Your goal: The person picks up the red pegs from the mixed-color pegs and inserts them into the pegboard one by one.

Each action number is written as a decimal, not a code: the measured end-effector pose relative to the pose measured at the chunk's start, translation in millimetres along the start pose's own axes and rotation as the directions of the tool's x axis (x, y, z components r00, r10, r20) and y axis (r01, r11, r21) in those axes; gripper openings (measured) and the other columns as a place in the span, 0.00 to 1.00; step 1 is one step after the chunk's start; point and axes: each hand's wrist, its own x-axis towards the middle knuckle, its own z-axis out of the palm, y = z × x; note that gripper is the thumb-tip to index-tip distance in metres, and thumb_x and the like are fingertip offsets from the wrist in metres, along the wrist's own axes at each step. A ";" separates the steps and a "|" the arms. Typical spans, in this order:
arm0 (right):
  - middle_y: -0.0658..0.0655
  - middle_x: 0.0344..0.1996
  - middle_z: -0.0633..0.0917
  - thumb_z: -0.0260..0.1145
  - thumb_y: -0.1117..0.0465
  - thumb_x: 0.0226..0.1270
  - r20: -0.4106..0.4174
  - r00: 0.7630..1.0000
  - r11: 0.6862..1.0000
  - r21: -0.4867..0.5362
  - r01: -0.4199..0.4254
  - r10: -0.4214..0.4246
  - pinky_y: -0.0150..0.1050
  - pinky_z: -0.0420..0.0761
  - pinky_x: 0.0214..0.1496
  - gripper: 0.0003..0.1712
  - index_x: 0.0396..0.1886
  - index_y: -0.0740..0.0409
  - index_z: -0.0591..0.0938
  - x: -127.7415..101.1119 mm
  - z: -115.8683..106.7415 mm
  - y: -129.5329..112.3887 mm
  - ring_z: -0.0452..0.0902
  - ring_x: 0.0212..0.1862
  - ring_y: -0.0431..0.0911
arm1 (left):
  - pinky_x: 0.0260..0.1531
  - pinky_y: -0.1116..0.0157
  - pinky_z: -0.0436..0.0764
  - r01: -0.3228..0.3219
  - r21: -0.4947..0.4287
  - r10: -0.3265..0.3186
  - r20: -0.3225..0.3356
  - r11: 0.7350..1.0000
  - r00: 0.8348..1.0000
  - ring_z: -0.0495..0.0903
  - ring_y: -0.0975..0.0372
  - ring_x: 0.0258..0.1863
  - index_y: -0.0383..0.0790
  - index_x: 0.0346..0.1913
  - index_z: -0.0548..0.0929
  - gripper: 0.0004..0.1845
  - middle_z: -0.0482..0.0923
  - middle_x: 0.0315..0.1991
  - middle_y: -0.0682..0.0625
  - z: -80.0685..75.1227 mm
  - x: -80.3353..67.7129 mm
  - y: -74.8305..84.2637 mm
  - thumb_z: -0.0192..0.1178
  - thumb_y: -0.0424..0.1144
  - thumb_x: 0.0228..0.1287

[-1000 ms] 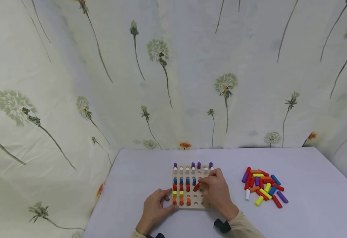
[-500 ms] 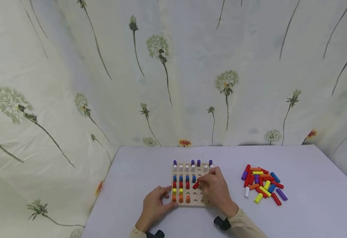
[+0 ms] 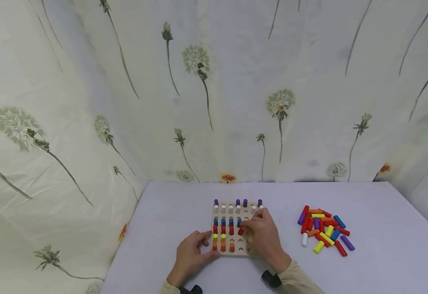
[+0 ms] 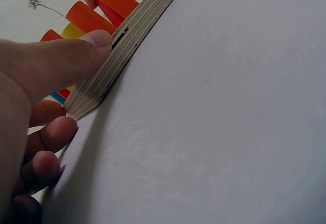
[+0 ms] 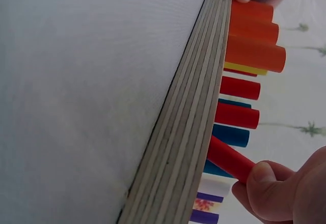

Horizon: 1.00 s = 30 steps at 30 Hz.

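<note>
From the head view, my right hand (image 3: 264, 237) pinches a red peg (image 3: 240, 231) at the pegboard (image 3: 236, 254); my left hand (image 3: 191, 254), farther from that peg, grips the near-left corner. Left wrist: the same corner grip. Right wrist: the red peg's long axis tilts, lower end meeting the pegboard.

Your right hand (image 3: 264, 237) hides the pegboard's (image 3: 237, 254) near right corner; your left sleeve (image 3: 168, 288) is cut by head view's bottom edge.

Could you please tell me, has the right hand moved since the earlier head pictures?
Yes, slightly: judged against the pegboard in the head view, the right hand has shifted leftward, with the red peg it pinches.
</note>
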 end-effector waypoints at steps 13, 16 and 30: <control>0.47 0.20 0.88 0.87 0.70 0.41 0.081 0.996 0.996 -0.082 0.034 -0.027 0.40 0.76 0.40 0.11 0.21 0.52 0.93 -3.0 4.9 -2.4 0.69 0.36 0.45 | 0.26 0.73 0.64 0.010 -0.003 -0.010 0.017 1.000 1.000 0.66 0.72 0.24 0.48 0.62 0.89 0.35 0.77 0.33 0.61 5.7 -0.8 1.2 0.78 0.63 0.54; 0.48 0.20 0.88 0.86 0.72 0.40 0.074 0.997 0.998 -0.049 0.034 -0.030 0.42 0.77 0.42 0.12 0.21 0.52 0.93 -4.1 5.2 -1.4 0.70 0.37 0.46 | 0.25 0.72 0.65 0.017 -0.008 -0.017 0.018 1.000 1.000 0.66 0.72 0.24 0.47 0.61 0.89 0.35 0.77 0.32 0.61 5.6 -2.5 0.8 0.79 0.63 0.54; 0.47 0.24 0.87 0.87 0.68 0.44 0.182 0.983 0.999 -0.045 0.009 0.000 0.44 0.74 0.46 0.10 0.26 0.52 0.95 1.8 2.2 -2.0 0.71 0.43 0.47 | 0.26 0.72 0.65 0.012 0.005 -0.012 -0.008 1.000 1.000 0.66 0.71 0.25 0.48 0.62 0.89 0.35 0.77 0.32 0.61 2.9 -2.6 0.6 0.80 0.61 0.54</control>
